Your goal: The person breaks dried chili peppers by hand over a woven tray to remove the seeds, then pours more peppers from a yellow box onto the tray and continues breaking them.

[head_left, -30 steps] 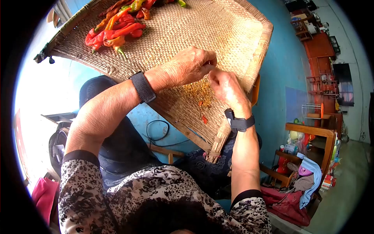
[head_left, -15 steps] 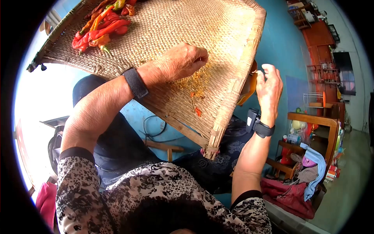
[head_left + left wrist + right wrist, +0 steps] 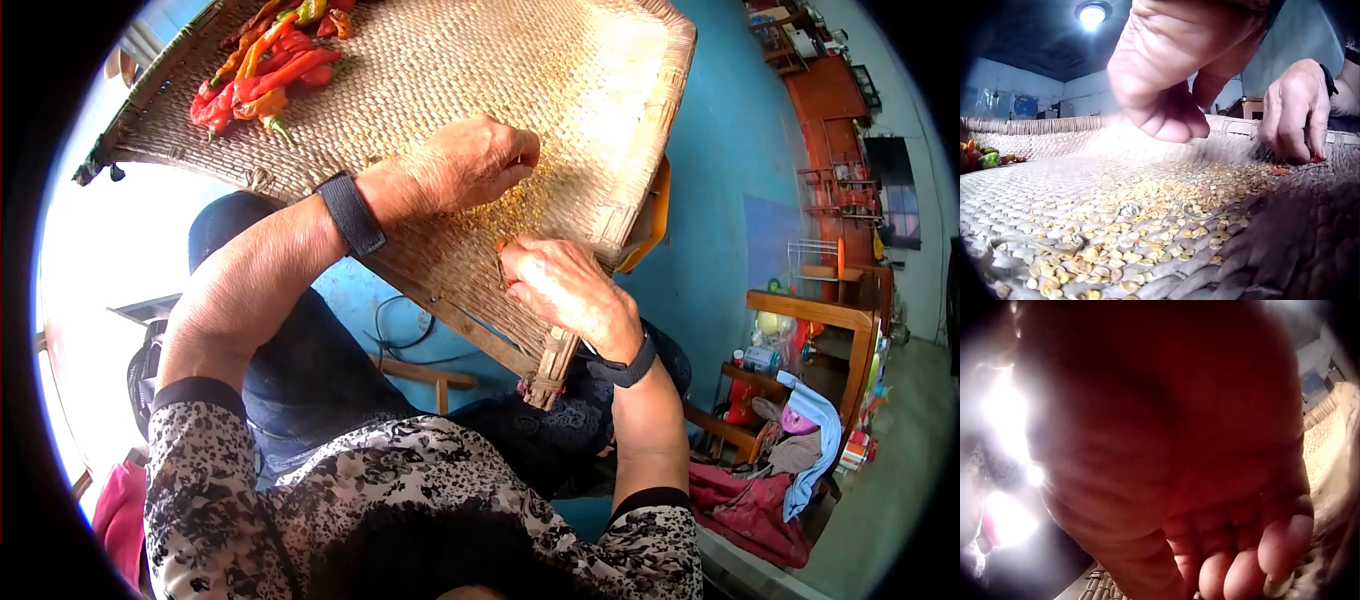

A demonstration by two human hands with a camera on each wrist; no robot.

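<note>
My left hand (image 3: 465, 165) hovers low over yellow seeds (image 3: 1141, 231) scattered across a woven tray (image 3: 440, 70), its fingers curled inward with nothing visible between them. Closer to the tray's narrow near corner, my right hand (image 3: 575, 285) has its fingertips down on the weave, pinching a small red pepper piece (image 3: 1316, 159), as the left wrist view shows. Another orange-red scrap (image 3: 1280, 170) lies beside those fingers among the seeds. In the right wrist view the palm is dark and hides most of what the curled fingers touch.
Whole red, orange and green peppers (image 3: 275, 75) are heaped at the tray's far left. Beyond its right edge shows a yellow container (image 3: 655, 215). A wooden chair (image 3: 810, 310) with clothes stands at the right. A dark cable (image 3: 400, 330) lies below the tray.
My right hand left the seeds beside the left hand, swung out past the tray's right edge by the yellow container, then returned to the pepper pieces. The left hand stayed over the seeds.
</note>
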